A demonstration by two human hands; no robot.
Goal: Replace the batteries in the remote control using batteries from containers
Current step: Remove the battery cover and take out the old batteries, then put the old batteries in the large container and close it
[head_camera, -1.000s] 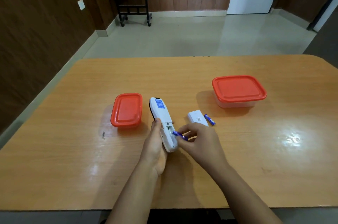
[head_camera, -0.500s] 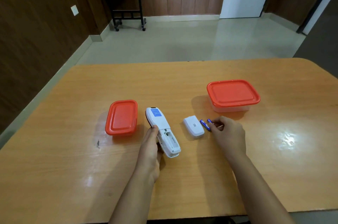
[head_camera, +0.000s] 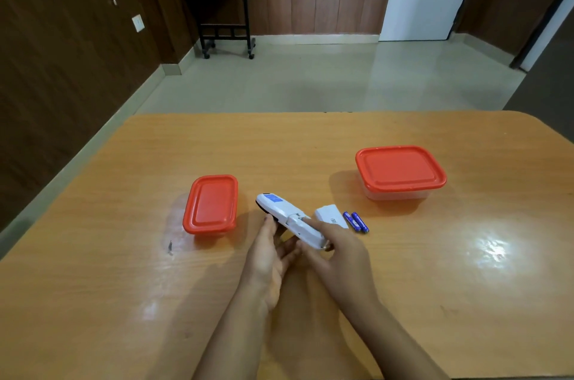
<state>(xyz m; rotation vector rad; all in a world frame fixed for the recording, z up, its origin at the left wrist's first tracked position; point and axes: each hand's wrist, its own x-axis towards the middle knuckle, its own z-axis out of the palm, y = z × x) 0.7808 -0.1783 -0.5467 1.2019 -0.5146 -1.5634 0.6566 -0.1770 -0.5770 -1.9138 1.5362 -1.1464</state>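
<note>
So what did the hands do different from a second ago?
The right hand carried the second blue battery away from the remote, laid it by the first, so two batteries lie together, then came back to the remote. The left hand kept holding it. Both red-lidded containers stayed shut.
</note>
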